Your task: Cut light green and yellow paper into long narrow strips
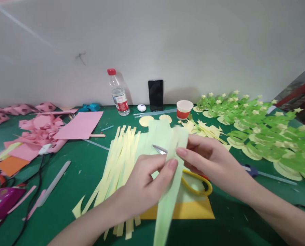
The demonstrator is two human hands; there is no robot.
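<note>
Between finger and thumb, my left hand pinches long pale green paper strips that hang toward me. The upper end of these strips is gripped by my right hand. Behind them lie scissors with yellow handles; one silver blade tip shows left of the strips, and the rest is partly hidden. Under my hands are pale green paper sheets and an orange-yellow sheet. Many cut pale yellow strips lie fanned out to the left of my left hand.
Green paper pieces topped with stars fill the right side. A paper cup, a phone and a water bottle stand near the wall. Pink paper, a black cable and a purple box lie left.
</note>
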